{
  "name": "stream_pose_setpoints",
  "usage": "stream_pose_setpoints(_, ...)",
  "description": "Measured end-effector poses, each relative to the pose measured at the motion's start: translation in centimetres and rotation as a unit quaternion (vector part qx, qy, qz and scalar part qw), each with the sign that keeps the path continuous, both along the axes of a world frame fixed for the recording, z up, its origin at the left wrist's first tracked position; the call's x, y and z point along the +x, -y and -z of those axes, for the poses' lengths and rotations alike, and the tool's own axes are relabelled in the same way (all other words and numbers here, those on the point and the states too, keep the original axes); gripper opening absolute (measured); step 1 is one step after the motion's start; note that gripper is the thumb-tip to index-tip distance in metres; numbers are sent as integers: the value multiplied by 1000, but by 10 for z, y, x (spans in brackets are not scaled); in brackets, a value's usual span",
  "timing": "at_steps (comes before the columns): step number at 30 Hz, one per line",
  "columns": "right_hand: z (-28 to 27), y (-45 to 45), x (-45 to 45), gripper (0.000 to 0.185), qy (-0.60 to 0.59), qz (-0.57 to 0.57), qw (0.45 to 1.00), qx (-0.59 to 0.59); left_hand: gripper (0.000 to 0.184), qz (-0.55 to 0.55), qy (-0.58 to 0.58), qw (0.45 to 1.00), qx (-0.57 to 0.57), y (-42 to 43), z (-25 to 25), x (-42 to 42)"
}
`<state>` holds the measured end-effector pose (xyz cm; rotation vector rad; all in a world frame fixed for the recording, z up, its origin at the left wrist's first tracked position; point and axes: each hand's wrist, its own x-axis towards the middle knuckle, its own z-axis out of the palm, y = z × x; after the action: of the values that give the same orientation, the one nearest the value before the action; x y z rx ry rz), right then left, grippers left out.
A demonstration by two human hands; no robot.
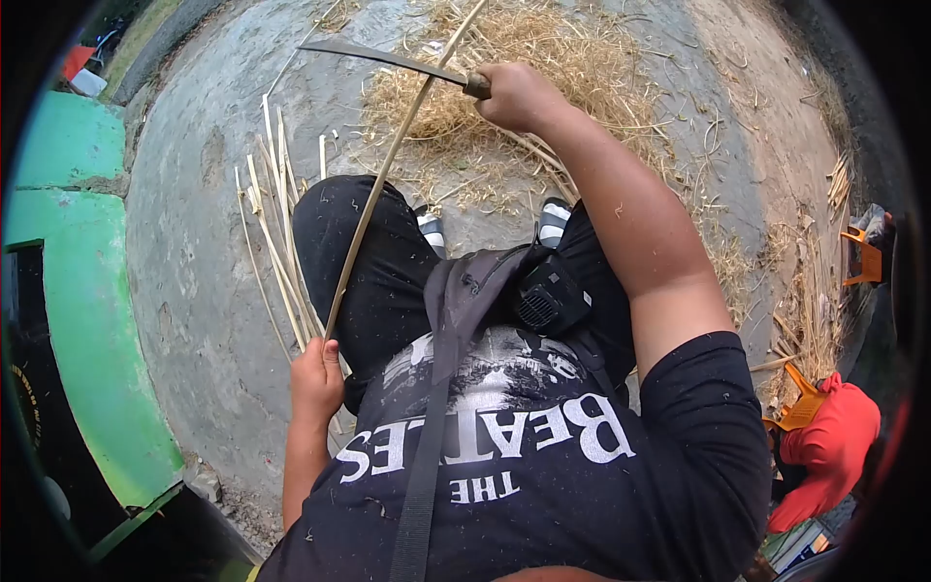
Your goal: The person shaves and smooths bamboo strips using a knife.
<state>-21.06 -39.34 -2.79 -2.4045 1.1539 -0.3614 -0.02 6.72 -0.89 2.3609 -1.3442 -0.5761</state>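
Note:
My right hand [517, 97] is closed round the wooden handle of a long knife [383, 58] with a slightly curved blade, held out in front of me. The blade lies across a long, thin bamboo strip [381, 175], touching or just over it. Down at my left side, my left hand [316, 376] grips the lower end of that strip, thumb along it. From there the strip slants up past my left knee to the top of the view. Several pale split strips [275, 213] lie on the ground beside my left leg, near the left hand.
A heap of curly shavings [533, 73] covers the concrete ground [194, 184] ahead of my feet. A green wall [82, 320] stands at left. A person in red [832, 446] sits at right by an orange chair [797, 398]. More strips [810, 281] lie there.

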Motion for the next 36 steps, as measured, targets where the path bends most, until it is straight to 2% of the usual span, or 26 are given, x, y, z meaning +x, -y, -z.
stream_pose_setpoints(3, -6, 9, -19, 20, -15, -4, 1000, -15, 44, 3, 8, 1000, -3, 5, -6, 1)
stream_pose_setpoints(4, -14, 2, -17, 18, -20, -11, 1000, 19, 44, 7, 3, 1000, -3, 7, -8, 2)
stream_pose_setpoints(7, -32, -43, -10, 15, -46, -97, 993, -42, 44, 15, -3, 1000, -9, 5, -1, 4)
stream_pose_setpoints(8, -27, -48, -10, 13, -32, -137, 984, -113, 44, 15, -2, 1000, -13, 3, 4, 5)
stream_pose_setpoints(11, -22, -18, -10, 18, -24, -59, 998, 21, 45, 4, -19, 999, -28, 8, 11, 2)
stream_pose_setpoints(15, -28, -16, -9, 17, -68, -20, 997, -12, 44, 10, -22, 1000, -15, 11, 3, 7)
stream_pose_setpoints(20, -54, -57, -4, 16, -111, -135, 979, -107, 45, 21, 10, 999, -30, 0, 12, 6)
stream_pose_setpoints(23, -22, -12, -4, 16, 7, 9, 999, -46, 46, -3, 6, 999, -39, 1, 25, 4)
stream_pose_setpoints(25, -37, -8, -7, 16, -25, 24, 999, -41, 47, -2, -4, 999, -47, 7, 15, 3)
stream_pose_setpoints(27, -38, -19, -9, 17, -23, 17, 998, -57, 47, 1, -20, 999, -43, 2, 10, 1)
stream_pose_setpoints(28, -37, -25, -10, 11, 28, 4, 995, -98, 47, 4, -19, 999, -47, 1, 9, 0)
stream_pose_setpoints(32, -54, -57, -15, 12, -21, -124, 978, -168, 45, 15, 1, 999, -43, -14, 10, 4)
stream_pose_setpoints(35, -31, -22, -21, 12, -25, -39, 998, -34, 44, 18, 13, 999, -40, -31, 8, 4)
stream_pose_setpoints(36, -13, 4, -25, 13, 15, 2, 999, -32, 44, 18, 9, 999, -35, -29, 2, 4)
